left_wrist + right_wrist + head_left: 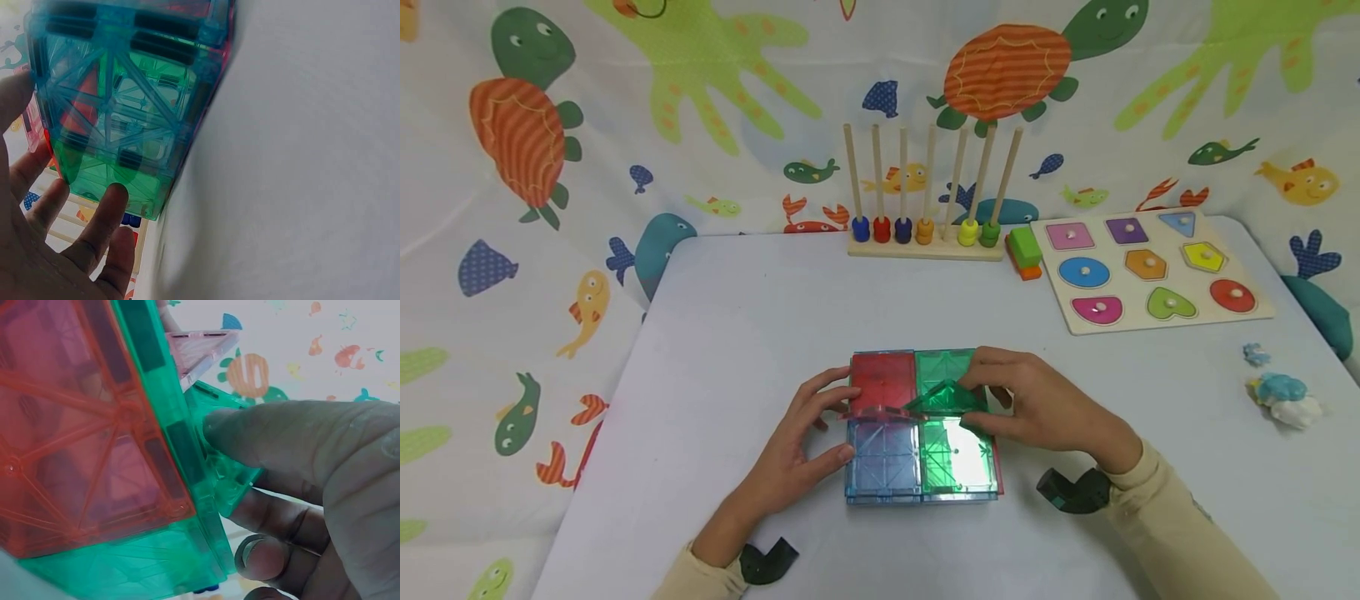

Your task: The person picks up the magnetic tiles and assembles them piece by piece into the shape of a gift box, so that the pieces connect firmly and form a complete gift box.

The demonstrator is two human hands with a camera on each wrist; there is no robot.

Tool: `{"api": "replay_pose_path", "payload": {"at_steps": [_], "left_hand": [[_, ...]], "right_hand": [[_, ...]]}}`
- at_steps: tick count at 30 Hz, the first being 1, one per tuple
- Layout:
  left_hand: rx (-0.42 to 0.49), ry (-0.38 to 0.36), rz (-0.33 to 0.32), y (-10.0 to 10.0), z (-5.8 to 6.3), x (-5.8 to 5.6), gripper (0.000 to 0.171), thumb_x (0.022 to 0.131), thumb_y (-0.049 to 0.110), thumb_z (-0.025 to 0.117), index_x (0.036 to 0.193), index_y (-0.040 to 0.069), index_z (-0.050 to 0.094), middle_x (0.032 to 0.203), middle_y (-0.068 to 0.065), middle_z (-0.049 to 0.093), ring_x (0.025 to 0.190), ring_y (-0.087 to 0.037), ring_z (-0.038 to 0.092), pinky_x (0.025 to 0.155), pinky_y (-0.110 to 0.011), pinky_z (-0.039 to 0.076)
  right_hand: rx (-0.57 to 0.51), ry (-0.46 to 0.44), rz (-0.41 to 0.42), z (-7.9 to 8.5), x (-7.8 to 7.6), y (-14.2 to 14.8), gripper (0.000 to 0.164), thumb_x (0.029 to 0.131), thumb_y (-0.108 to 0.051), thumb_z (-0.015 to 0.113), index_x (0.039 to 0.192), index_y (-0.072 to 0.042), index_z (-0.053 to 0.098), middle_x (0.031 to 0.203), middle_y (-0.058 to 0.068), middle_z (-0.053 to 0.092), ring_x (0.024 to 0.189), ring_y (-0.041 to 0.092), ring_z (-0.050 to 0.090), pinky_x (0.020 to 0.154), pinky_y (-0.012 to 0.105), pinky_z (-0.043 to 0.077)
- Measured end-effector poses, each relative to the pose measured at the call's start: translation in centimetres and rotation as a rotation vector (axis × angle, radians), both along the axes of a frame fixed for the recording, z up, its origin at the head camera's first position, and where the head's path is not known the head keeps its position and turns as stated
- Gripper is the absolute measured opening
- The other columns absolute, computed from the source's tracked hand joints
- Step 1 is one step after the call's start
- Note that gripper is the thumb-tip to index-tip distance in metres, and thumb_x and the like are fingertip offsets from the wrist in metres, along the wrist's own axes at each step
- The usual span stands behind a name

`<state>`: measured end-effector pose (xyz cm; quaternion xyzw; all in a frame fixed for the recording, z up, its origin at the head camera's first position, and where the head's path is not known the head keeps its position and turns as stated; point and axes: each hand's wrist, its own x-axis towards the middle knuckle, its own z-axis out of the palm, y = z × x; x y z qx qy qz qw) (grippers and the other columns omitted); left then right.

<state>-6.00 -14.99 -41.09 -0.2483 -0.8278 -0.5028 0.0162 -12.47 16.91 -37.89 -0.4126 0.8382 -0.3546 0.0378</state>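
A box-like structure of translucent magnetic tiles stands on the table, its top showing a red tile (883,377), a blue tile (883,462) and green tiles. My right hand (1045,404) pinches a green triangle tile (946,398) between thumb and fingers, upright over the green side of the top. In the right wrist view, this green triangle (228,490) meets the structure's edge. Beside it a pinkish triangle tile (197,353) also stands up. My left hand (793,446) rests against the structure's left side, fingers spread and fairly straight.
Behind the structure is a wooden peg stand (925,248) with coloured rings. A shape puzzle board (1120,287) lies at the back right, beside green and orange blocks (1024,250). Blue and white lumps (1285,400) sit near the right edge. A patterned cloth hangs behind the table.
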Motion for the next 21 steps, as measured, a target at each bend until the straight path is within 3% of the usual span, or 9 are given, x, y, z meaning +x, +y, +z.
{"api": "replay_pose_path", "payload": {"at_steps": [11, 18, 21], "left_hand": [[-0.004, 0.009, 0.002, 0.03, 0.13, -0.01, 0.061, 0.080, 0.006, 0.070, 0.136, 0.010, 0.047, 0.149, -0.014, 0.028, 0.109, -0.022, 0.050, 0.078, -0.039, 0.045], [-0.003, -0.002, 0.007, 0.11, 0.46, 0.12, 0.059, 0.081, 0.008, 0.068, 0.136, 0.013, 0.047, 0.149, -0.010, 0.029, 0.110, -0.020, 0.048, 0.079, -0.039, 0.046], [0.003, 0.000, 0.006, -0.14, -0.48, -0.10, 0.061, 0.081, 0.009, 0.069, 0.137, 0.013, 0.046, 0.150, -0.009, 0.027, 0.112, -0.022, 0.047, 0.079, -0.039, 0.046]], "right_hand": [[0.015, 0.070, 0.027, 0.40, 0.44, -0.41, 0.019, 0.078, -0.022, 0.077, 0.094, -0.023, 0.065, 0.094, -0.015, 0.052, 0.080, 0.004, 0.051, 0.058, 0.020, 0.048], [0.058, 0.026, 0.010, 0.58, 0.39, -0.24, 0.025, 0.078, -0.033, 0.078, 0.097, -0.026, 0.064, 0.095, -0.016, 0.052, 0.081, 0.005, 0.052, 0.059, 0.019, 0.048], [0.046, -0.018, 0.016, 0.71, 0.19, 0.04, 0.032, 0.076, -0.041, 0.077, 0.102, -0.029, 0.064, 0.097, -0.016, 0.054, 0.080, 0.005, 0.052, 0.059, 0.020, 0.048]]}}
